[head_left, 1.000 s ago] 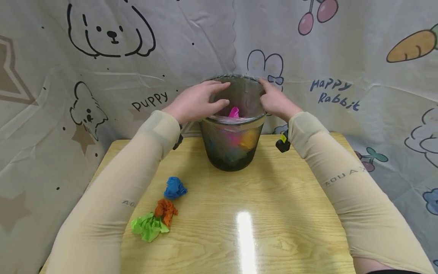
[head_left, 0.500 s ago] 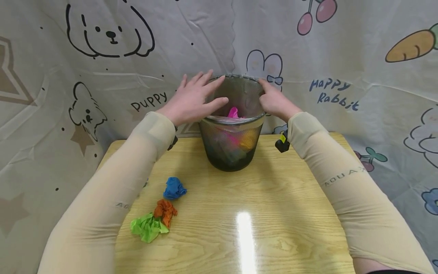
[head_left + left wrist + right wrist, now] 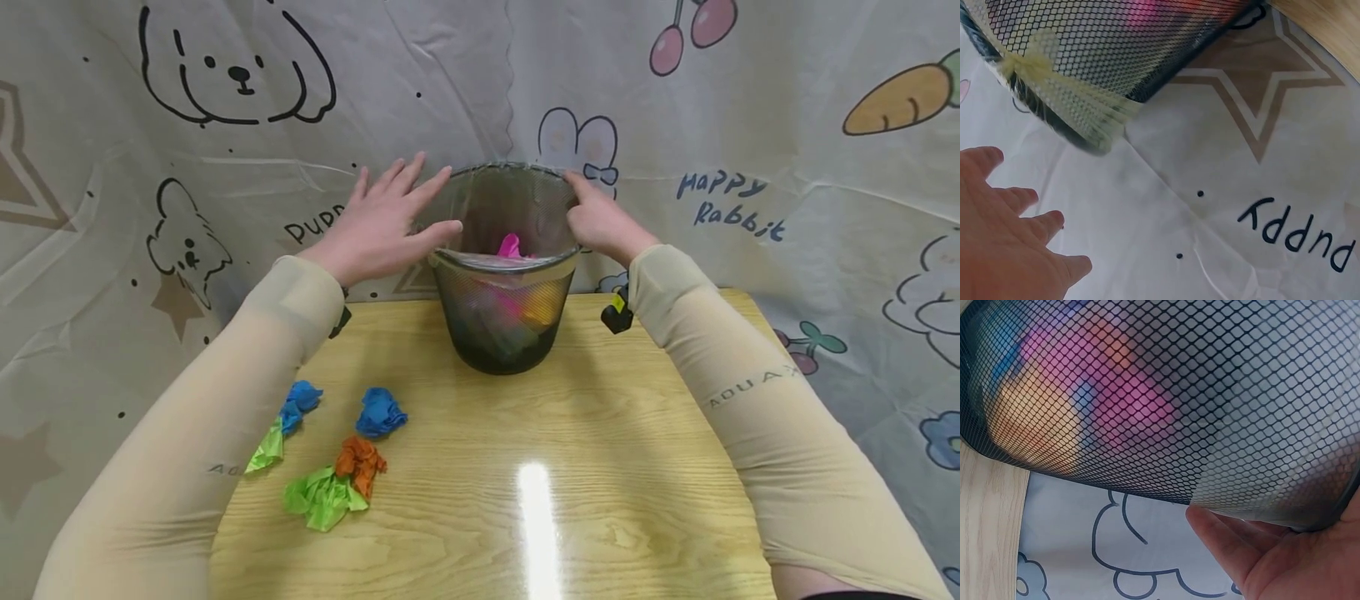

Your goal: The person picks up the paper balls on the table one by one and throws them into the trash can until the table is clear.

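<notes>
A black mesh wastebasket (image 3: 502,317) with a clear liner folded over its rim stands at the far side of the table. Pink, orange and blue crumpled paper (image 3: 1122,400) shows through its mesh in the right wrist view. My right hand (image 3: 606,223) grips the basket's right rim, fingers against the outer wall. My left hand (image 3: 382,218) hangs just left of the rim, fingers spread and holding nothing. In the left wrist view, a knotted, yellowish piece of the liner (image 3: 1038,69) hangs at the rim, apart from the fingertips.
On the wooden table (image 3: 630,467), a blue paper ball (image 3: 381,412), an orange one (image 3: 361,465) and a green one (image 3: 325,498) lie at left. More blue paper (image 3: 301,402) and green paper (image 3: 268,448) lie partly behind the left sleeve. A printed curtain (image 3: 450,75) hangs behind.
My left hand has moved left, away from the basket's rim, and its fingers have spread. The left forearm's shift uncovers more blue and green paper. The right hand stays on the rim.
</notes>
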Available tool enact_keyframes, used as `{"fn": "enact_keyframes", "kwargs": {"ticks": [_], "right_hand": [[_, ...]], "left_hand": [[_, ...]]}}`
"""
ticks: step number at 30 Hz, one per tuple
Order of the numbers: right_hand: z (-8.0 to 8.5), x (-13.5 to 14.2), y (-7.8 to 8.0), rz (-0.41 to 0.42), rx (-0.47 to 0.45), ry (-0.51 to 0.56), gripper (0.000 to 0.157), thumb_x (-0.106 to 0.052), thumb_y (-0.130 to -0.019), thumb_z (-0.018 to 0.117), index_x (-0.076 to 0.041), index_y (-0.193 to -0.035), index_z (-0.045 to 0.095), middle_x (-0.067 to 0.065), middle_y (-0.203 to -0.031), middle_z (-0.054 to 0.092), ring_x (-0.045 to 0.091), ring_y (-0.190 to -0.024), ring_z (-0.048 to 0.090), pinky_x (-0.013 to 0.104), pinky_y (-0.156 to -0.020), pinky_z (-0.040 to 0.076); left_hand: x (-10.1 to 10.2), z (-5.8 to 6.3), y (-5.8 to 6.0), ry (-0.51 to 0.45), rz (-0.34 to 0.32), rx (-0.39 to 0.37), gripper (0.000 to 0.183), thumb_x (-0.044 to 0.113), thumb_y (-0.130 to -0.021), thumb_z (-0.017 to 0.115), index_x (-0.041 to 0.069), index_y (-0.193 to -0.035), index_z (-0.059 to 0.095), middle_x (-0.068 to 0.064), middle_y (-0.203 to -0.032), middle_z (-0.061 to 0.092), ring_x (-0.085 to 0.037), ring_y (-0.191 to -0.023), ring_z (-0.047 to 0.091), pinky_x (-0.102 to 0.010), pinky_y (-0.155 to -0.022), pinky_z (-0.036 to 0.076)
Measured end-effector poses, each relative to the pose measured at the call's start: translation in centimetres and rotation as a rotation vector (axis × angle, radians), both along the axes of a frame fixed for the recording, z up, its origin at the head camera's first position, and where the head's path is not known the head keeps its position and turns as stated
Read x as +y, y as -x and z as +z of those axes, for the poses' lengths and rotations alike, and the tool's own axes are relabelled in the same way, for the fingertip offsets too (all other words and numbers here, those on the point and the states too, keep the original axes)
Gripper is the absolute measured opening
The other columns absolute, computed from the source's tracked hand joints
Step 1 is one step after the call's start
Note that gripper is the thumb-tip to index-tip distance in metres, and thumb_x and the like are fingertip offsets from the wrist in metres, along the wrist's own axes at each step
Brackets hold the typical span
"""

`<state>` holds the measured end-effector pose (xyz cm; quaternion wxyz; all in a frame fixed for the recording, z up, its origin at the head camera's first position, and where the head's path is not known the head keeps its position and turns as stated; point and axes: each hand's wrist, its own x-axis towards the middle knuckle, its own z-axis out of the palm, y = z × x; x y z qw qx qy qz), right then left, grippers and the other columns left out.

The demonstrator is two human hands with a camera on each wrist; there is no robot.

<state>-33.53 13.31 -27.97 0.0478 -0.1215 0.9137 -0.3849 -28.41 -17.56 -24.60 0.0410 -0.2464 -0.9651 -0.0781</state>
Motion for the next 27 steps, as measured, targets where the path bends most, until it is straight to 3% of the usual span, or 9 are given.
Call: {"fn": "enact_keyframes", "kwargs": {"ticks": [12,20,27], "right_hand": [[0.0,0.2,-0.1,0.004,-0.002,-0.014,0.073,-0.001,-0.100,0.029,-0.010,-0.166,0.000,0.009,-0.171,0.002,0.025,-0.155,0.004,0.039,-0.124,0.007],[-0.2,0.1,-0.2,0.005,-0.006,-0.016,0.072,-0.002,-0.100,0.029,-0.010,-0.166,0.000,0.009,-0.171,0.002,0.025,-0.155,0.008,0.042,-0.122,0.018],[-0.2,0.2,-0.1,0.015,0.014,-0.027,0.072,-0.002,-0.099,0.028,-0.009,-0.166,0.001,0.010,-0.171,0.003,0.025,-0.155,0.005,0.041,-0.123,0.015]], "left_hand": [[-3.5,-1.1,-0.8,-0.030,0.031,0.000,0.085,0.073,-0.100,0.033,0.030,-0.166,0.000,-0.005,-0.170,-0.011,-0.032,-0.155,-0.010,-0.062,-0.116,-0.015],[-5.6,-2.7,-1.6,-0.011,0.073,-0.030,0.089,0.074,-0.099,0.034,0.024,-0.167,0.005,-0.014,-0.171,-0.001,-0.041,-0.155,0.000,-0.067,-0.117,-0.007],[-7.0,-4.7,-2.6,0.009,0.084,-0.079,0.091,0.075,-0.098,0.037,0.022,-0.167,0.007,-0.019,-0.170,0.005,-0.046,-0.153,0.007,-0.066,-0.117,-0.006]]}}
